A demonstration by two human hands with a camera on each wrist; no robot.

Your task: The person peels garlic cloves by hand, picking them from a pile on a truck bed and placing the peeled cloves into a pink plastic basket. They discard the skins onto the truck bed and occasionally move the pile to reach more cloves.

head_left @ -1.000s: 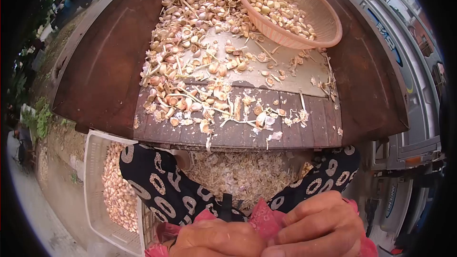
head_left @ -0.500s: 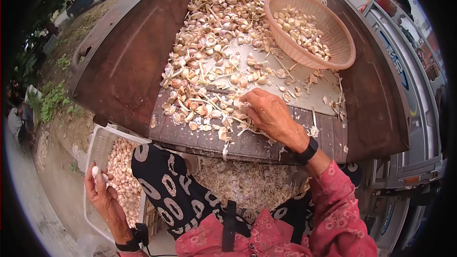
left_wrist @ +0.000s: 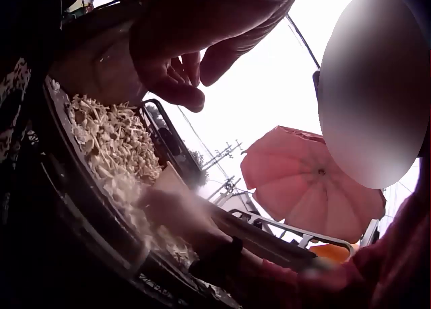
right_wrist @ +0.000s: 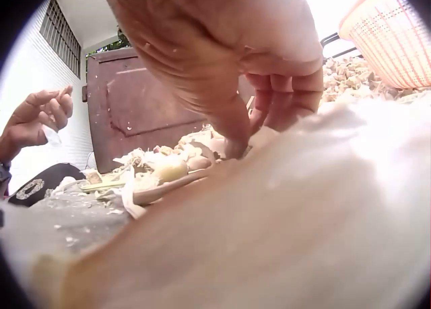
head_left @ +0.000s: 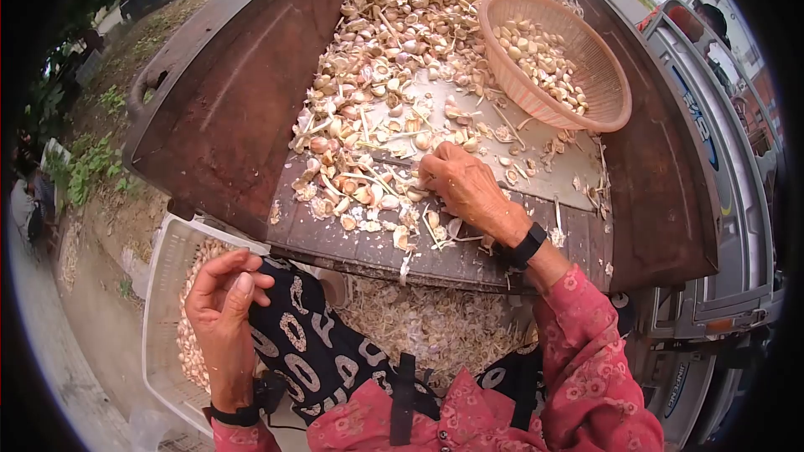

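Note:
My right hand (head_left: 452,176) rests on the near edge of a big heap of garlic heads and stems (head_left: 377,67) on a rusty metal table (head_left: 218,134). In the right wrist view its thumb and fingers (right_wrist: 246,137) curl down and pinch a garlic piece (right_wrist: 168,167). My left hand (head_left: 222,285) hovers low at the left over a white plastic crate (head_left: 163,259) of peeled cloves, its fingers loosely curled with nothing between them. The left wrist view looks up at that hand (left_wrist: 182,73) from below.
A peach plastic basket (head_left: 615,109) with peeled cloves stands at the table's far right. Garlic skins (head_left: 435,326) lie heaped below the table's front edge between my knees. A vehicle (head_left: 720,142) stands close on the right. A red umbrella (left_wrist: 303,181) is overhead.
My hands parted from my lap. The left carried a clove out over the crate and no longer holds it. The right reached into the pile and has drawn slightly nearer.

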